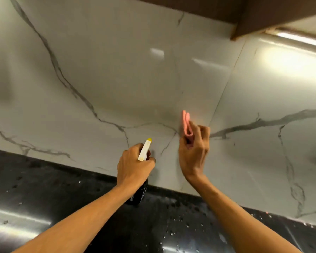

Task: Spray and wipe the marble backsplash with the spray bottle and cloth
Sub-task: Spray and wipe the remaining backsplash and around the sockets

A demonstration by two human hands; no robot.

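Left hand (133, 168) grips spray bottle (141, 172), nozzle toward marble backsplash (108, 79). Right hand (193, 150) pinches folded pink cloth (186, 123), seemingly touching marble. Risk: 1 mistimed squirt wets wiping hand; runoff streaks onto dark counter (53, 183).

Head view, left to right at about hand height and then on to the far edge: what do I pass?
Spray bottle gripped by the left hand → cloth held in the right hand → light strip under the cabinet.
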